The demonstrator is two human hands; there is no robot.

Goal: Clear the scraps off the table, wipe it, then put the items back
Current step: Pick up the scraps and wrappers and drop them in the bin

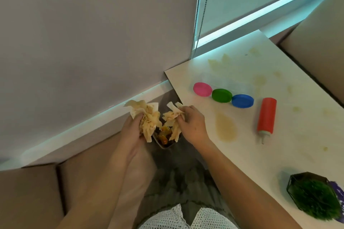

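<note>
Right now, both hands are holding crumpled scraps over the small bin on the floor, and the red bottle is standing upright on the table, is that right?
Not quite: the head view shows the red bottle lying on its side on the table. The left hand and right hand do hold crumpled scraps over the small bin.

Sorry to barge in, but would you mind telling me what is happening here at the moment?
A person holds crumpled, stained paper scraps in both the left hand and right hand, above a small bin on the floor beside the table. The table shows yellowish stains, not yet wiped. Three coloured lids, a red squeeze bottle and a green plant sit on it.
</note>
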